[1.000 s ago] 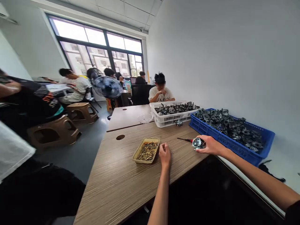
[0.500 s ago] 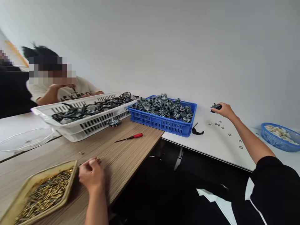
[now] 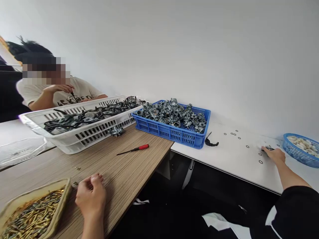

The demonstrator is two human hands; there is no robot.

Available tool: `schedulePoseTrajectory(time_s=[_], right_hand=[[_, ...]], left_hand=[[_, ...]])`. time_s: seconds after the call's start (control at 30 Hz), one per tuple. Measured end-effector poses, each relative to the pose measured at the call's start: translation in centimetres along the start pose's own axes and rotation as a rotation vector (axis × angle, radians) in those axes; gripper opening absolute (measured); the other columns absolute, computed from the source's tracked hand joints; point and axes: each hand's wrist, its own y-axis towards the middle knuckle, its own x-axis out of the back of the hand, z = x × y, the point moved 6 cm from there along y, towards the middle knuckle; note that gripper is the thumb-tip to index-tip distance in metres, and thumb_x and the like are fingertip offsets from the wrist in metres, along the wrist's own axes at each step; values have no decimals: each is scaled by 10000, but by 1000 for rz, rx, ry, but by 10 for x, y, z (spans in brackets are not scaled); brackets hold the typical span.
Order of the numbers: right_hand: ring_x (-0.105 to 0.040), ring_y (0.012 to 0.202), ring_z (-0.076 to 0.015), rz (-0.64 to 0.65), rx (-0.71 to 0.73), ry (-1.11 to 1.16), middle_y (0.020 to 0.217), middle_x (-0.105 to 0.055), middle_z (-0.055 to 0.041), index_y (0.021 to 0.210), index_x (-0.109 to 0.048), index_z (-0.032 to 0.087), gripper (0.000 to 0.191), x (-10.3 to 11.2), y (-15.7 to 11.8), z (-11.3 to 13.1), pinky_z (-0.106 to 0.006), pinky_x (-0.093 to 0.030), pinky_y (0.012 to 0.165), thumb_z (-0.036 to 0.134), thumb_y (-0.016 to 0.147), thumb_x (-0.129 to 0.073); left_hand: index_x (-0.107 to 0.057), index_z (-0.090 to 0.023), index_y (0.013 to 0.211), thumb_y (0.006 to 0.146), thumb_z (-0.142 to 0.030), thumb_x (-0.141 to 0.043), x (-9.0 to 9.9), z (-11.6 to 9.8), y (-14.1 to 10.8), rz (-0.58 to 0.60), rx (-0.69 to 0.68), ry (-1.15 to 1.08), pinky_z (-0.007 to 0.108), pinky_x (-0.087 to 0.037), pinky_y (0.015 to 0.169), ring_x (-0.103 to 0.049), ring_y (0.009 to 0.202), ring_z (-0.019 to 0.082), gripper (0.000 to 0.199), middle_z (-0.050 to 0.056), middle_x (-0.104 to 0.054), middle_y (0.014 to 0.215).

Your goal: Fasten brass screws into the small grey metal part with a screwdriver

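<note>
My right hand is low over the white table at the right, its fingers closed on a small grey metal part, mostly hidden by the hand. Several thin black rings lie scattered on the table to its left. A blue basket of whitish pieces stands just beyond the hand. My left hand rests on the wooden table, fingers curled together; whatever they hold is hidden. Beside it stands a yellowish tray full of small brass pieces.
A blue crate is heaped with grey metal carburetors. Left of it, a white basket holds parts with black hoses. A carburetor, a red-handled screwdriver and a black strap-like item lie nearby. A co-worker sits behind.
My right hand has come down and moved right with the metal part, from above the table to near the blue basket. My left hand stays curled beside the tray. The view has shifted slightly.
</note>
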Motion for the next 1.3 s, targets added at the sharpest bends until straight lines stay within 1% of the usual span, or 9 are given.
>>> schedulePoseTrajectory(time_s=[0.1, 0.2, 0.37, 0.5, 0.57, 0.67, 0.8, 0.93, 1.3], right_hand=[[-673, 1105, -602, 76, -46, -8, 1114, -708, -358, 1105, -785, 294, 683, -12, 27, -1, -720, -532, 767, 713, 570, -716], [-584, 1256, -614, 142, 45, -147, 1238, -643, -410, 992, -784, 334, 559, -8, 43, 45, -737, -463, 817, 622, 515, -816], [-594, 1312, -494, 159, 612, -139, 1362, -627, -349, 1183, -736, 193, 493, 2, 19, 221, -633, -504, 969, 492, 793, -692], [-648, 1240, -314, 237, 1121, -46, 1331, -696, -202, 1305, -674, 140, 472, -17, -58, 375, -411, -495, 1068, 425, 935, -603], [-654, 1218, -281, 331, 1314, -144, 1332, -702, -186, 1320, -666, 129, 438, -38, -103, 432, -370, -491, 1059, 375, 964, -593], [-703, 1112, -261, 438, 1368, -266, 1207, -761, -127, 1163, -739, 176, 375, -70, -149, 484, -324, -533, 967, 337, 827, -777], [-750, 905, -275, 504, 1302, -480, 979, -785, -98, 899, -756, 177, 416, -109, -173, 499, -348, -592, 813, 308, 551, -941], [-754, 927, -312, 479, 1260, -607, 997, -778, -123, 879, -744, 168, 436, -125, -175, 488, -398, -604, 798, 236, 491, -932], [-744, 975, -335, 365, 1346, -615, 1093, -752, -162, 954, -725, 177, 389, -85, -184, 478, -366, -558, 756, 225, 603, -887]], left_hand=[[-602, -278, 865, 842, -475, -499, -6, 5, 3, 49, 44, -71, 428, -584, 874, -742, 959, 302, 224, -19, -732, 729], [-608, -279, 868, 802, -480, -533, -7, 8, 6, 59, 67, -55, 441, -575, 886, -736, 940, 320, 225, -9, -731, 748], [-623, -277, 873, 793, -512, -539, -10, 6, 8, 100, 60, 2, 450, -576, 851, -725, 900, 332, 262, -6, -725, 778], [-622, -273, 892, 826, -498, -516, -8, 3, 5, 78, 66, 4, 430, -569, 857, -720, 884, 309, 258, -11, -713, 773], [-630, -257, 906, 842, -502, -503, -7, 1, 4, 85, 65, 12, 421, -559, 849, -713, 860, 301, 284, 8, -707, 782], [-633, -232, 927, 851, -509, -498, -6, -2, 2, 116, 45, 19, 407, -540, 827, -696, 826, 291, 318, 47, -701, 795], [-623, -225, 912, 853, -530, -487, -5, -5, 1, 120, 10, -16, 395, -527, 812, -688, 822, 283, 339, 77, -716, 814], [-625, -229, 882, 852, -538, -492, -5, -5, 1, 125, -12, -52, 380, -531, 774, -687, 810, 280, 338, 77, -723, 797], [-635, -219, 887, 832, -552, -518, -6, -5, 2, 131, -9, -132, 386, -578, 813, -716, 854, 279, 357, 98, -761, 878]])
